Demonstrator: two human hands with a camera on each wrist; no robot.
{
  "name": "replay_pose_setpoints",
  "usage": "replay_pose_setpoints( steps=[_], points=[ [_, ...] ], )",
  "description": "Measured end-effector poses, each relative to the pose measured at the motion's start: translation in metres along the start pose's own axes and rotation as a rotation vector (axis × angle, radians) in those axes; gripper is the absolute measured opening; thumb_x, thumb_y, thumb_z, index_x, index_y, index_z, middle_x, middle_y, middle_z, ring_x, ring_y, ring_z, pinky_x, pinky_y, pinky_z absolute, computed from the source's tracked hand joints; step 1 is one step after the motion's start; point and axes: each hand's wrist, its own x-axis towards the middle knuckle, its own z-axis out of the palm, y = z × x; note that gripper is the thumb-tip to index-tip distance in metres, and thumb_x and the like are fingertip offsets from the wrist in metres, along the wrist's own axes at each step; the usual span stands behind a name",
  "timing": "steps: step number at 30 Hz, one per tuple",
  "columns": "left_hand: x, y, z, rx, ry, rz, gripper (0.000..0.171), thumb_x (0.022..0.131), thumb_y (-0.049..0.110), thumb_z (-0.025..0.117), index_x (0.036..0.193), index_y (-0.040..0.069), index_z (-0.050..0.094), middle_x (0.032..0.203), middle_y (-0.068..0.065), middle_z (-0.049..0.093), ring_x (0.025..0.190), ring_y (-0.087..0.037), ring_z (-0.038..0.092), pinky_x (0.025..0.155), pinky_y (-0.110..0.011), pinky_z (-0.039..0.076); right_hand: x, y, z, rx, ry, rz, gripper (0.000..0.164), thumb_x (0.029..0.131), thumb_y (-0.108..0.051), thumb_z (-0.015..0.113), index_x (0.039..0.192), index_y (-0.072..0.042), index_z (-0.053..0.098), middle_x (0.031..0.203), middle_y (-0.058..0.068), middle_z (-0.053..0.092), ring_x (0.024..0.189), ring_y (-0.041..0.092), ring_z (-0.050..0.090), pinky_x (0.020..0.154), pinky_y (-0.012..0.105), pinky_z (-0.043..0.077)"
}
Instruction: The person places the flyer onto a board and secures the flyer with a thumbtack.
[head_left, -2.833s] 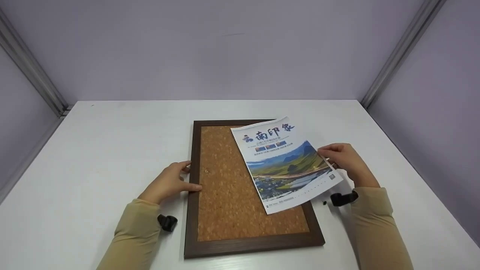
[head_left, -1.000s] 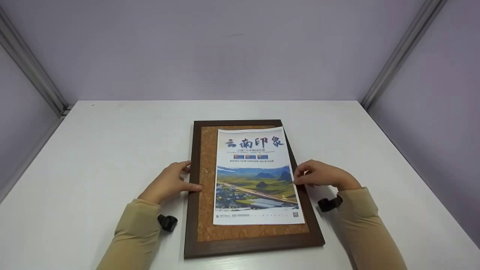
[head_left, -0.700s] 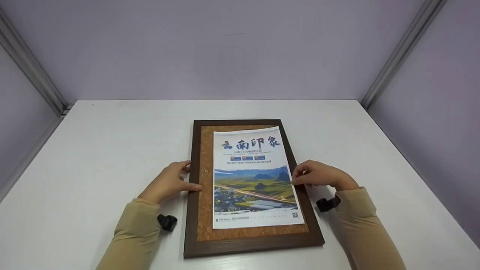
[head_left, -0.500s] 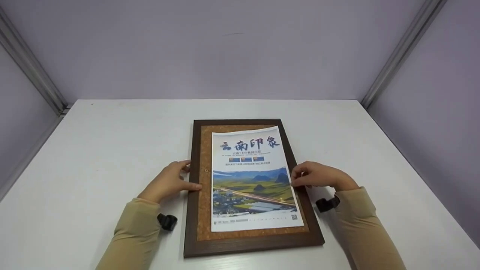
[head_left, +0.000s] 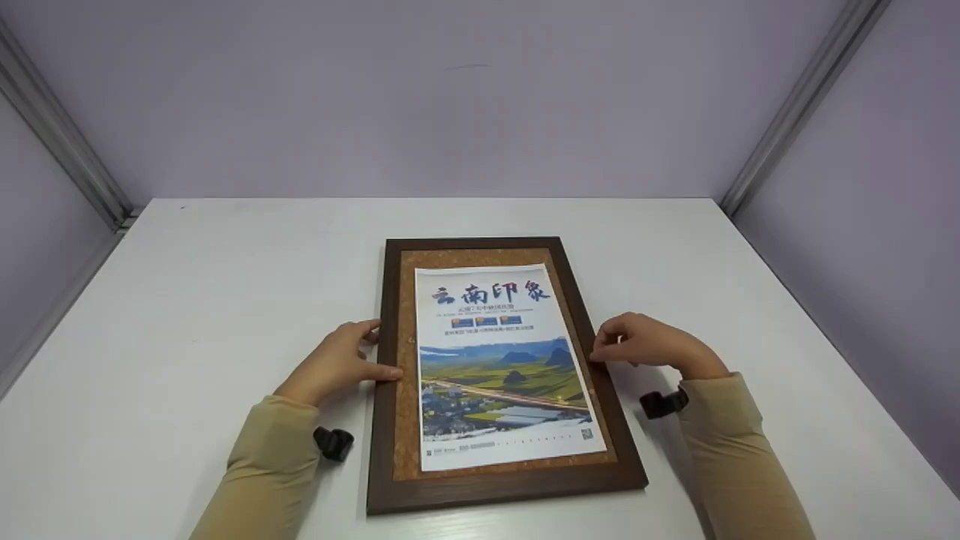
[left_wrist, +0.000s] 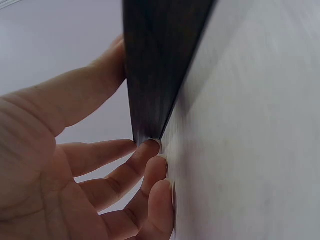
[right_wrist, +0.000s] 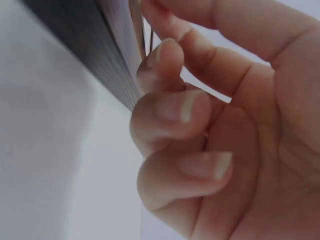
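A cork board (head_left: 409, 420) with a dark brown wooden frame lies on the white table. On its cork rests a printed poster (head_left: 480, 390) with a landscape picture and large Chinese lettering, slightly tilted inside the frame. My left hand (head_left: 341, 364) grips the board's left rail, thumb on top and the other fingers at the outer side. In the left wrist view the dark rail (left_wrist: 155, 65) stands between thumb and fingertips. My right hand (head_left: 652, 345) is at the right rail, fingers curled, thumb and index tips just off the poster's right edge.
The white table (head_left: 225, 300) surrounds the board on all sides. A pale back wall (head_left: 465, 127) and side panels with metal corner posts (head_left: 810, 105) enclose it. Black wrist cameras (head_left: 334, 444) sit at both cuffs.
The poster has swung from tilted over the board's right side to lying on the cork, shifting left and nearer. My right hand followed, then let go of its edge. The left hand stays put.
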Motion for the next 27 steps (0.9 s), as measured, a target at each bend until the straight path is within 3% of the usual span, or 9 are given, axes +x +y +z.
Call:
replay_pose_setpoints(
  steps=[8, 14, 19, 27],
  points=[
    [0.001, -0.001, -0.001, 0.001, -0.003, 0.006, 0.097, 0.081, 0.032, 0.083, 0.153, -0.005, 0.029, 0.145, -0.029, 0.045, 0.127, -0.046, 0.050, 0.103, -0.054, 0.045, -0.008, 0.009, -0.011, 0.023, 0.029, 0.034, 0.021, 0.095, -0.023, 0.066, 0.093, -0.002, 0.069, 0.077, 0.005, 0.059, 0.058, 0.014, 0.050, 0.052, 0.027, 0.042],
    [0.000, -0.001, -0.001, 0.009, -0.002, 0.005, 0.096, 0.082, 0.032, 0.082, 0.153, -0.005, 0.029, 0.145, -0.029, 0.045, 0.127, -0.046, 0.050, 0.103, -0.055, 0.045, -0.016, 0.014, -0.017, 0.016, 0.057, 0.118, 0.019, 0.093, -0.021, 0.067, 0.094, -0.002, 0.068, 0.081, 0.005, 0.063, 0.065, 0.016, 0.057, 0.059, 0.030, 0.049],
    [0.000, -0.002, -0.001, 0.006, 0.002, 0.011, 0.096, 0.082, 0.031, 0.083, 0.152, -0.006, 0.030, 0.145, -0.029, 0.046, 0.126, -0.046, 0.050, 0.103, -0.055, 0.045, -0.018, 0.020, -0.017, -0.014, 0.039, 0.172, 0.021, 0.092, -0.023, 0.068, 0.094, -0.002, 0.068, 0.081, 0.007, 0.065, 0.069, 0.017, 0.061, 0.063, 0.030, 0.052],
    [-0.001, -0.001, -0.002, 0.000, -0.001, 0.018, 0.096, 0.082, 0.032, 0.082, 0.153, -0.005, 0.030, 0.146, -0.028, 0.045, 0.128, -0.046, 0.050, 0.104, -0.055, 0.045, -0.027, 0.025, -0.010, 0.024, 0.010, 0.171, 0.023, 0.091, -0.026, 0.071, 0.093, -0.003, 0.070, 0.078, 0.004, 0.064, 0.069, 0.016, 0.060, 0.064, 0.031, 0.051]
  ],
)
